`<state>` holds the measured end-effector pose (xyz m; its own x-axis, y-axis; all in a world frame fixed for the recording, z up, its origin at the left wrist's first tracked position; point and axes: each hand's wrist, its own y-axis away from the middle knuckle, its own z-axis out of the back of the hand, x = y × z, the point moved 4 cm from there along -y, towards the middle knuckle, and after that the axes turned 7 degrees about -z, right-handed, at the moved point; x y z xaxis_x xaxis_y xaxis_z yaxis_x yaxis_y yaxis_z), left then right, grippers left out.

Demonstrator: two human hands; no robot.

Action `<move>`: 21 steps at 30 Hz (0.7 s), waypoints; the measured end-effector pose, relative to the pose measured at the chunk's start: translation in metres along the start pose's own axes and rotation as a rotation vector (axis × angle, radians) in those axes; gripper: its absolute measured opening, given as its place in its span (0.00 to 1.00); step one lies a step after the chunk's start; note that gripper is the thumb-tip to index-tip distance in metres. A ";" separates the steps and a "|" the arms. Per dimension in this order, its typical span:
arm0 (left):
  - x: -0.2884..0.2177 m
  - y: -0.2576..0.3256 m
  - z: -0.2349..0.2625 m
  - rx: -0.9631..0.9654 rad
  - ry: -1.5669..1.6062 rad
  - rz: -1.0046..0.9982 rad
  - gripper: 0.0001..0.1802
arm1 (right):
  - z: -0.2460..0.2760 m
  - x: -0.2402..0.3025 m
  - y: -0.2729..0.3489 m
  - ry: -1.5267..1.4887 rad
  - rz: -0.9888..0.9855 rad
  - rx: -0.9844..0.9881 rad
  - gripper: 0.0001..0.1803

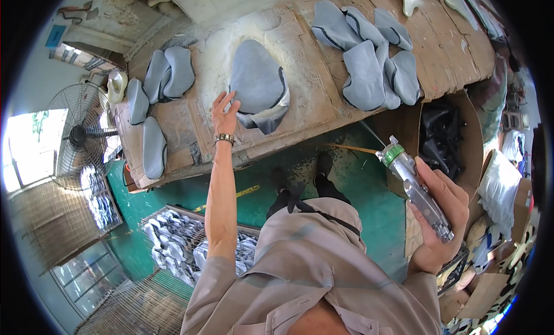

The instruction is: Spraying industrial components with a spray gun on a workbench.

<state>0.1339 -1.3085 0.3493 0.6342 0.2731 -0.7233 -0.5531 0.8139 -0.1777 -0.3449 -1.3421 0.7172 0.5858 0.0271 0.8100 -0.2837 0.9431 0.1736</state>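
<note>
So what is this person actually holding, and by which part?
The right hand grips a metal spray gun around its body. The left hand holds nothing; its fingertips touch the edge of a grey shoe upper.

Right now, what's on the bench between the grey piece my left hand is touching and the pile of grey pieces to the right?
In the head view, only bare, dusty cardboard lies between the grey piece under the left hand and the pile.
</note>
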 end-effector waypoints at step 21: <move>0.147 0.310 0.044 -0.439 0.658 0.772 0.18 | -0.061 0.078 -0.001 0.231 0.254 0.096 0.30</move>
<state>0.0794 -0.9930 0.2171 -0.3030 0.1969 -0.9324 -0.9029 0.2537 0.3470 -0.2526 -1.3211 0.7467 0.6405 0.3416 0.6878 -0.5058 0.8615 0.0431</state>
